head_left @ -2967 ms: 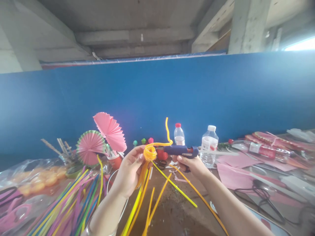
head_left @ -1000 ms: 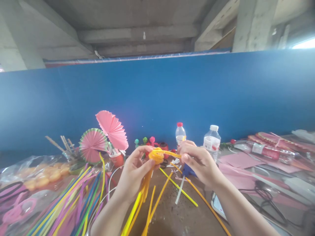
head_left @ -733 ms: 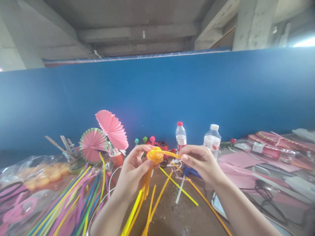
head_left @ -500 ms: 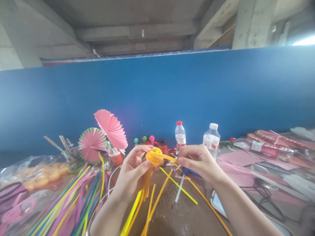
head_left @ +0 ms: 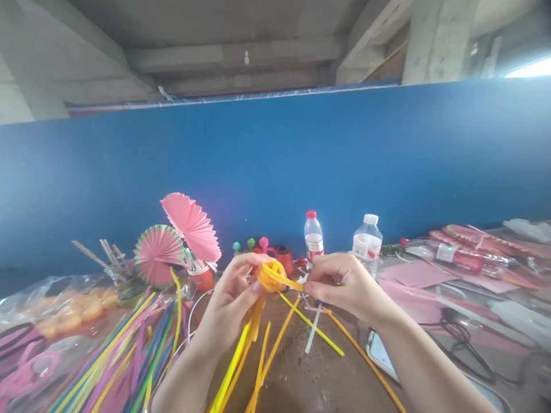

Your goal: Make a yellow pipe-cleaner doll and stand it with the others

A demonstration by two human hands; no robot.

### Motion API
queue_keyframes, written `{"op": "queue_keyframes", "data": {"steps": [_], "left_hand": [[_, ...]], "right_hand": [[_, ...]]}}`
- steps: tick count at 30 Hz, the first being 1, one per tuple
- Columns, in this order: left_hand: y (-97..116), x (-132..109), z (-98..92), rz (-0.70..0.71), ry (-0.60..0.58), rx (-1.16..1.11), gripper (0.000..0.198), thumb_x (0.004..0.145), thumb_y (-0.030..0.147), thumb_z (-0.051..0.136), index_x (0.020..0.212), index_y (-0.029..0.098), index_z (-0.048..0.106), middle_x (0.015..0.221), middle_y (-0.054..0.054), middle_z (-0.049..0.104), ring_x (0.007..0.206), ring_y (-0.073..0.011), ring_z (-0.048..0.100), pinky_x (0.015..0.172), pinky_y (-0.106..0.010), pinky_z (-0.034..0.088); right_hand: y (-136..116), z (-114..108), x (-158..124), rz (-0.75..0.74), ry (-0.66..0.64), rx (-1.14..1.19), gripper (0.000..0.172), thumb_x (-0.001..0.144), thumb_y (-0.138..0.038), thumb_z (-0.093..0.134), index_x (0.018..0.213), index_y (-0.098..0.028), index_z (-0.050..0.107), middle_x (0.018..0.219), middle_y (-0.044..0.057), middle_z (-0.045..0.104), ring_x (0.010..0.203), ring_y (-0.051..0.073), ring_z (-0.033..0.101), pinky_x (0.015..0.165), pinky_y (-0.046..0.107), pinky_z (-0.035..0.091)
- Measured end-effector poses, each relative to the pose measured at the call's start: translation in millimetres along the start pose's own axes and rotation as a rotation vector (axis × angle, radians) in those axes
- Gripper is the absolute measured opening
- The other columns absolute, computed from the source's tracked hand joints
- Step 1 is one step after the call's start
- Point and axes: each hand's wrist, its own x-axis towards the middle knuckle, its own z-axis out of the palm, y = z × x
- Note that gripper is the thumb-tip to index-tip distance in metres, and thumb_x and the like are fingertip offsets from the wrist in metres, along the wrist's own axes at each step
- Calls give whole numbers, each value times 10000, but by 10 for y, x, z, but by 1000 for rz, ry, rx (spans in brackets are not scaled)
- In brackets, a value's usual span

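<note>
My left hand (head_left: 235, 295) pinches a coiled yellow-orange ball (head_left: 272, 276), wound from what looks like pipe cleaner, between thumb and fingers. Several strands (head_left: 253, 321) hang below it. To the right, my right hand (head_left: 340, 281) grips the loose end of a yellow-orange pipe cleaner (head_left: 295, 284), which runs from the ball to its fingertips. Beneath the hands lie loose orange stems (head_left: 279, 344), a yellow-green stem (head_left: 329, 338) and a translucent stick (head_left: 313, 330), probably a glue stick. A blue object behind the right hand is mostly hidden.
Many coloured stems (head_left: 116, 355) lie at left, near pink paper fans (head_left: 191, 223) and a red cup (head_left: 202, 280). Two upright bottles (head_left: 313, 235) stand behind the hands. On the right are a phone (head_left: 381, 353), pink paper (head_left: 419, 272), a lying bottle (head_left: 460, 258) and black cables (head_left: 460, 338).
My right hand has moved slightly left and down, closer to the ball, with the strand still in its fingers. The ball has turned a little, showing a more open loop on top.
</note>
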Motion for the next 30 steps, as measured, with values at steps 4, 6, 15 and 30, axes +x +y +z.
{"op": "queue_keyframes", "data": {"steps": [4, 6, 15, 30], "left_hand": [[-24, -18, -15, 8, -25, 90, 216, 835, 133, 448, 981, 274, 523, 1157, -33, 465, 920, -157, 554, 804, -309, 476], [-33, -23, -19, 6, -39, 112, 227, 838, 131, 441, 993, 277, 520, 1182, -37, 444, 915, -156, 551, 790, -303, 479], [-27, -8, 22, 14, -97, 82, 202, 846, 149, 424, 968, 262, 539, 1176, -47, 405, 834, -137, 561, 706, -277, 494], [-97, 4, 8, -4, -63, 59, 208, 787, 133, 535, 943, 265, 499, 1069, -14, 497, 757, -94, 583, 673, -215, 492]], "right_hand": [[-10, 4, 4, 9, 5, -41, 117, 697, -165, 573, 589, -163, 617, 565, -23, 558, 522, 73, 440, 480, 211, 308], [-26, 1, 3, 2, -1, -68, 120, 697, -166, 571, 585, -163, 614, 565, -25, 559, 519, 70, 443, 482, 211, 312], [-47, -14, -2, -16, -53, -135, 117, 711, -185, 560, 606, -165, 608, 589, -21, 554, 533, 77, 460, 507, 224, 335], [-193, -11, -30, -216, 8, -255, 153, 705, -124, 543, 559, -170, 534, 541, -49, 529, 554, 62, 447, 612, 230, 347]]}}
